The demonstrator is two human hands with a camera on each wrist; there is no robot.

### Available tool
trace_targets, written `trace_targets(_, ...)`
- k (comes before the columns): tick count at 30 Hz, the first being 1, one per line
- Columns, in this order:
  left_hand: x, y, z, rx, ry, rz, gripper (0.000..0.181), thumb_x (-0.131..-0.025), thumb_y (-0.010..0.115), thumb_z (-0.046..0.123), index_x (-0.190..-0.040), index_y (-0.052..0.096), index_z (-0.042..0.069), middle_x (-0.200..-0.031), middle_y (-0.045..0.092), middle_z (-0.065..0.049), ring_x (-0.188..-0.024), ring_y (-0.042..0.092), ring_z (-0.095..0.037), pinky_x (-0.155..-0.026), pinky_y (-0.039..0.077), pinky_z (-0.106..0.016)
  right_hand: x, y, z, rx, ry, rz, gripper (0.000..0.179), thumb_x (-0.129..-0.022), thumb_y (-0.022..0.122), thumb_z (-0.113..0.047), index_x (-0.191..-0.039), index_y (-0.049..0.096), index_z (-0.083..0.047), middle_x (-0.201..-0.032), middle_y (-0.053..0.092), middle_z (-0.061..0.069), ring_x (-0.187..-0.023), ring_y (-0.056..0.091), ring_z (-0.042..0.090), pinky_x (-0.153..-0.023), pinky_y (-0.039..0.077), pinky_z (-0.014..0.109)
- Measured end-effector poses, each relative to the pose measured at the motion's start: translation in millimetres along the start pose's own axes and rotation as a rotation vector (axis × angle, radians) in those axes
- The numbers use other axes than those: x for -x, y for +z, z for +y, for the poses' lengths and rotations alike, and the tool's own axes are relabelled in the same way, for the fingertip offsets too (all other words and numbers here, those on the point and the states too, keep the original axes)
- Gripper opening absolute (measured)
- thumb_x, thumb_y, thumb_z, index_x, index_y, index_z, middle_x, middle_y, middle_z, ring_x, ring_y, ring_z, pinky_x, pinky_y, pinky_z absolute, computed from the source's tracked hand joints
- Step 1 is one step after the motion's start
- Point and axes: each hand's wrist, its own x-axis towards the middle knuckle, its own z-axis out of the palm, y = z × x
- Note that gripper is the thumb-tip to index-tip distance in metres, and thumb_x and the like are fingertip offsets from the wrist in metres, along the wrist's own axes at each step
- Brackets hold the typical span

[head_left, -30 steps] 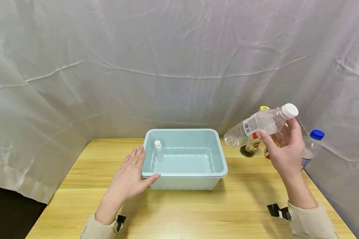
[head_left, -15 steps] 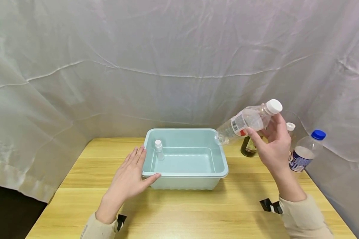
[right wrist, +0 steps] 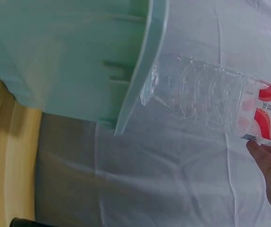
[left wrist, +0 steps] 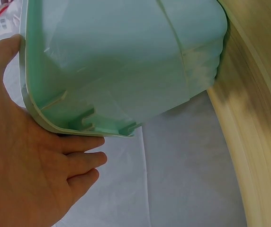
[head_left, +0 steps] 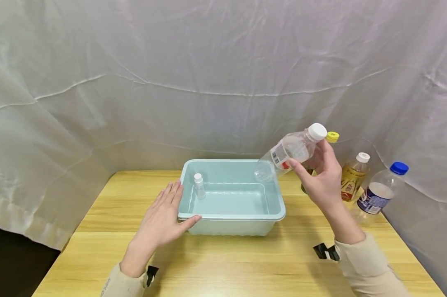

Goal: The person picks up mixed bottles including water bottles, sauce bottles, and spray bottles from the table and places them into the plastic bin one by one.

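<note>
My right hand [head_left: 321,177] grips a clear plastic bottle [head_left: 290,152] with a white cap and a red-and-white label. The bottle is tilted, cap up to the right, its base over the right rim of a pale green plastic basin [head_left: 230,226]. In the right wrist view the bottle's label [right wrist: 266,113] shows close to the fingers. My left hand [head_left: 160,218] rests on the basin's left front corner, fingers straight along the rim; the left wrist view shows its thumb and fingers at that rim. A small clear bottle [head_left: 199,186] with a white cap stands inside the basin at the left.
Right of the basin stand a blue-capped bottle [head_left: 381,192], a white-capped bottle with a yellow-and-red label [head_left: 353,177], and a yellow-capped bottle [head_left: 332,137] partly hidden behind my right hand. A grey curtain [head_left: 223,90] hangs behind the wooden table [head_left: 245,268].
My right hand has carried the clear bottle leftward, from beside the other bottles to above the basin's right rim. The bottles behind it have come into view. My left hand stays in place.
</note>
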Motion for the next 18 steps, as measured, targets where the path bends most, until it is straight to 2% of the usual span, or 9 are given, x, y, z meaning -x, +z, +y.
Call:
trace_targets(6, 0.5, 0.2, 0.3, 0.0, -0.001, -0.005, 0.109, -0.094, 0.049, 0.079, -0.161, 0.029, -0.005, -0.169, 0.023, -0.021, -0.157, 0.021, -0.04, -0.127, 0.023, -0.053, 2.9, 11.2, 0.2, 0.031, 0.007, -0.037, 0.085, -0.075, 0.082, 0.019, -0.151, 0.049, -0.001, -0.134, 0.063, 0.012, -0.115, 0.067, 0.014, -0.087, 0.057, 0.015)
trace_targets(12, 0.7, 0.3, 0.2, 0.002, -0.005, -0.001, 0.109, -0.094, 0.049, 0.079, -0.16, 0.029, -0.005, -0.169, 0.023, -0.02, -0.157, 0.021, -0.04, -0.127, 0.023, -0.054, 6.0, 22.4, 0.0, 0.013, 0.02, -0.076, 0.083, -0.078, 0.083, 0.015, -0.151, 0.047, 0.001, -0.136, 0.062, 0.018, -0.12, 0.065, 0.016, -0.094, 0.056, 0.018)
trace_targets(18, 0.6, 0.5, -0.2, 0.0, 0.0, 0.01, 0.109, -0.094, 0.05, 0.078, -0.16, 0.03, -0.006, -0.169, 0.023, -0.021, -0.156, 0.023, -0.041, -0.126, 0.024, -0.054, 8.4, 34.0, 4.9, 0.022, 0.033, -0.101, 0.081, -0.078, 0.085, 0.011, -0.15, 0.049, 0.001, -0.135, 0.064, 0.018, -0.118, 0.066, 0.018, -0.094, 0.055, 0.016)
